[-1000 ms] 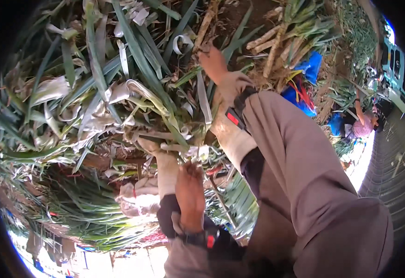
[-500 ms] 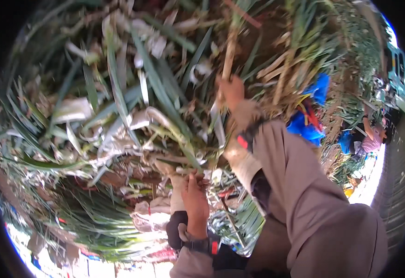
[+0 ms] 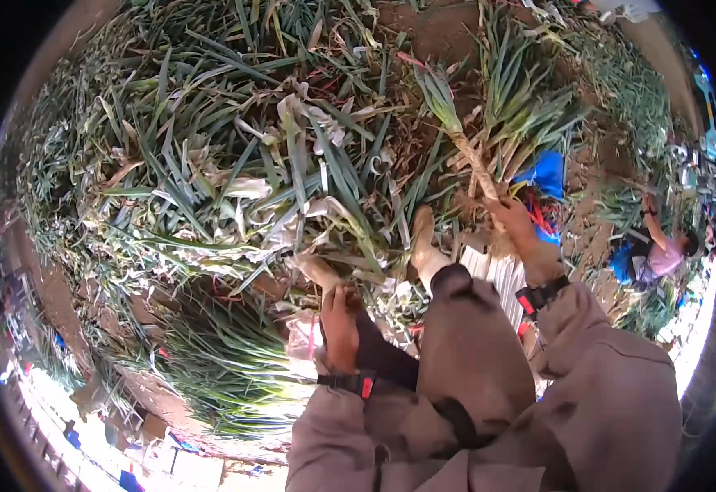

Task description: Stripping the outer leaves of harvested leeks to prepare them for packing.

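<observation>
My right hand (image 3: 515, 223) is closed round the lower end of a long green onion (image 3: 474, 162). Its pale brown stalk slants away to the upper left, and green leaves fan out at its far end. Beyond it and slightly right lies a pile of similar green onions (image 3: 512, 115), leaves pointing away. My left hand (image 3: 340, 328) rests by my left leg, its fingers curled inward; whether they hold anything is hidden. A bundle of green onions (image 3: 227, 369) lies to the left of that hand.
Loose leaves and peeled husks (image 3: 235, 189) cover the ground ahead and left. A blue bag (image 3: 548, 174) lies by the pile on the right. A person (image 3: 661, 246) in pink sits farther right. My feet and knees are between my hands.
My right hand has swung to the right with the green onion still in it. The whole view has shifted, showing more of my legs. My left hand stays by my left leg.
</observation>
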{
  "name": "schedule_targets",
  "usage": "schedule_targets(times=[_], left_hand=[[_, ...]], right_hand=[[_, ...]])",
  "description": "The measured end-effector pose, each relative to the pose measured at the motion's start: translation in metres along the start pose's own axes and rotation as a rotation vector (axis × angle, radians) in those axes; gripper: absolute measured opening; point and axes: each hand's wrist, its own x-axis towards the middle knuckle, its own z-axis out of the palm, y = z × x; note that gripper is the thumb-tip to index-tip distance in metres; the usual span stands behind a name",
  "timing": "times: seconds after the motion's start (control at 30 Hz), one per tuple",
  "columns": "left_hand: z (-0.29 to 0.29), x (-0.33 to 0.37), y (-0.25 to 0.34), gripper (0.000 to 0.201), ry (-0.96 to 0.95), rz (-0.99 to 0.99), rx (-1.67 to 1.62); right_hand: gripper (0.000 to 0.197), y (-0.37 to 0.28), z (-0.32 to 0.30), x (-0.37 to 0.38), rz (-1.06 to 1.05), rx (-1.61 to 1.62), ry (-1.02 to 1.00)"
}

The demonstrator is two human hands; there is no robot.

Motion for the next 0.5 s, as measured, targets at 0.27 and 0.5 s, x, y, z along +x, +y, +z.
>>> schedule_targets(times=[0.27,0.5], left_hand=[[-0.174,-0.096,0.094,0.027,-0.161,-0.049,-0.236],[-0.444,-0.163,0.212,0.019,0.203,0.076,-0.552]], right_hand=[[0.045,-0.137,0.131,-0.318,0.173,0.054,-0.255],[0.054,-0.239,0.229,-0.501,0.109,-0.223,-0.522]])
